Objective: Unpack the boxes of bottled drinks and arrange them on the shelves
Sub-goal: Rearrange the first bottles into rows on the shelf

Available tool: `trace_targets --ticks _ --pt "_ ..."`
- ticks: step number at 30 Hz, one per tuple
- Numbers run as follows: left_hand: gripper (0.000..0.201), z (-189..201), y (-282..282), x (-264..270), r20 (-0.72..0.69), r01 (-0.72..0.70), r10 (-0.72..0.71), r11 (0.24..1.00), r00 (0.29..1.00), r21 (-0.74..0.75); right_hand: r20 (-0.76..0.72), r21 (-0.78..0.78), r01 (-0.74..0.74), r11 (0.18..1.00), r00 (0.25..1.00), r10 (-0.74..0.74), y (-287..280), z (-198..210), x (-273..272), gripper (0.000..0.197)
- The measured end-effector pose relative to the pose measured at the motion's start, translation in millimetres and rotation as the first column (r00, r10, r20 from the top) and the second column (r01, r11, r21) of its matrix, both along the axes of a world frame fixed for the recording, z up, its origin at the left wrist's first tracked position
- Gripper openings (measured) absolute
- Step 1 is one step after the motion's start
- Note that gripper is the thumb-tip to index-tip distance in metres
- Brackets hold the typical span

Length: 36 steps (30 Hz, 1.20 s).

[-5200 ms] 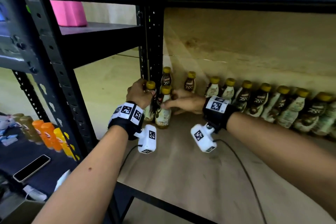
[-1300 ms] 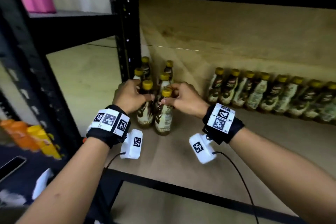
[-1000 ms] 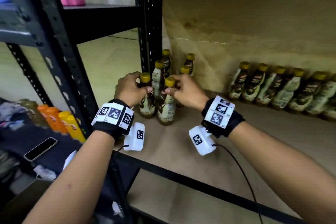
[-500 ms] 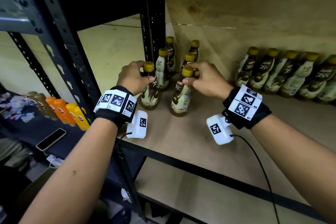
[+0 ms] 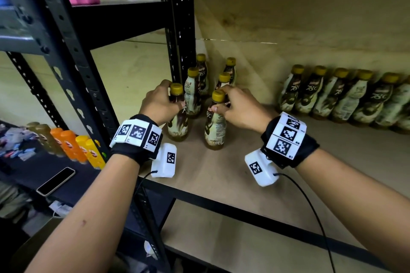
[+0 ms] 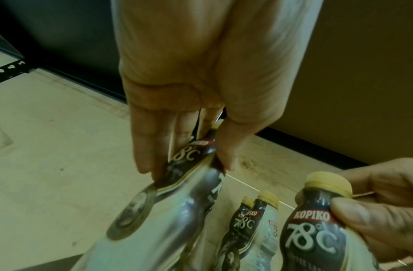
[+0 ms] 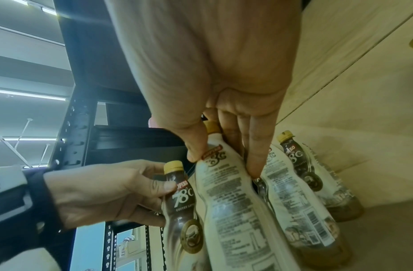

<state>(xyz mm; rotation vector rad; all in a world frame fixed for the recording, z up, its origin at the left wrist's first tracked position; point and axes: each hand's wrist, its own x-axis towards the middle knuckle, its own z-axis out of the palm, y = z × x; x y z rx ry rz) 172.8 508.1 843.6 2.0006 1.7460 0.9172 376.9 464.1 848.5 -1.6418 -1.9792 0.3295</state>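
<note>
Two brown-and-cream coffee bottles with yellow caps stand upright on the wooden shelf board (image 5: 210, 173), a small gap between them. My left hand (image 5: 170, 99) grips the left bottle (image 5: 178, 127) around its neck and shoulder; the left wrist view shows the same bottle (image 6: 168, 210) between thumb and fingers. My right hand (image 5: 219, 99) grips the neck of the right bottle (image 5: 215, 133), whose printed back label (image 7: 235, 210) fills the right wrist view. Just behind them stand several more bottles (image 5: 193, 93) in two short columns.
A row of the same bottles (image 5: 346, 99) lines the back wall to the right. A black upright post (image 5: 182, 29) stands just left of the bottles. To the left, a lower shelf holds orange and yellow bottles (image 5: 73, 146) and a phone (image 5: 55, 180).
The two held bottles, side by side a second ago, now stand slightly apart, the right one shifted right. Both hands keep their grip on the necks.
</note>
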Motion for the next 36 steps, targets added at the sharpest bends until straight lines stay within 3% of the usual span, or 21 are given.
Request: trace_targets --ticks 2,4,7,11,14,17,19,22,24,27,31,34,35,36 --pt "0.059 10.0 -2.3 6.7 -0.029 -0.004 0.005 1.0 1.0 0.026 -0.088 -0.018 -0.043 0.999 0.995 0.041 -6.9 2.7 3.7 0.045" --pt "0.059 26.4 -7.2 19.9 -0.013 -0.009 0.011 0.989 1.0 0.145 -0.161 0.011 -0.011 1.0 0.987 0.013 -11.6 9.6 14.2 0.06" --pt "0.046 54.5 -11.2 57.1 0.058 0.048 -0.072 0.936 0.996 0.349 -0.194 0.114 0.185 0.976 0.968 -0.161 -5.5 22.9 51.9 0.057" --pt "0.031 82.2 -10.0 135.8 0.163 0.223 -0.326 0.864 0.931 0.452 -0.318 0.134 0.489 0.862 0.845 -0.43 3.3 47.1 126.6 0.051" --pt "0.015 75.2 0.4 201.0 0.305 0.347 -0.428 0.894 0.851 0.284 -0.318 -0.024 0.587 0.809 0.763 -0.563 9.0 47.4 174.2 0.067" --pt "0.016 44.6 21.9 250.1 0.581 0.48 -0.372 0.876 0.724 -0.037 -0.162 -0.154 0.488 0.859 0.845 -0.509 20.2 23.7 196.6 0.082" --pt "0.037 25.1 33.0 272.3 0.579 0.473 -0.312 0.869 0.753 -0.146 -0.158 -0.101 0.465 0.88 0.866 -0.475 26.4 2.7 205.7 0.077" --pt "0.062 6.5 48.0 290.5 0.464 0.407 -0.286 0.895 0.838 -0.184 -0.129 0.016 0.479 0.878 0.872 -0.473 10.3 5.0 187.7 0.052" --pt "0.057 -1.6 55.2 299.6 0.426 0.428 -0.316 0.882 0.848 -0.196 -0.136 0.021 0.506 0.863 0.856 -0.498 8.9 6.5 185.1 0.047" --pt "0.043 -14.7 55.9 307.9 0.373 0.455 -0.371 0.875 0.85 -0.166 -0.18 -0.099 0.593 0.799 0.779 -0.6 13.0 10.9 185.4 0.065" --pt "0.037 -25.7 55.6 296.4 0.223 0.379 -0.358 0.923 0.907 -0.06 -0.135 -0.253 0.635 0.73 0.724 -0.676 16.0 12.2 186.8 0.052" --pt "0.019 -33.0 71.8 283.6 0.248 0.291 -0.281 0.957 0.927 -0.004 -0.071 -0.271 0.677 0.685 0.695 -0.715 26.9 -1.3 186.0 0.079" --pt "0.019 -36.9 80.8 279.9 0.279 0.275 -0.274 0.961 0.92 0.038 -0.075 -0.262 0.701 0.663 0.67 -0.738 31.5 -4.9 185.7 0.091" --pt "0.035 -42.7 93.4 278.7 0.352 0.221 -0.227 0.974 0.908 0.058 -0.095 -0.261 0.718 0.646 0.646 -0.757 36.7 -8.0 184.9 0.098"
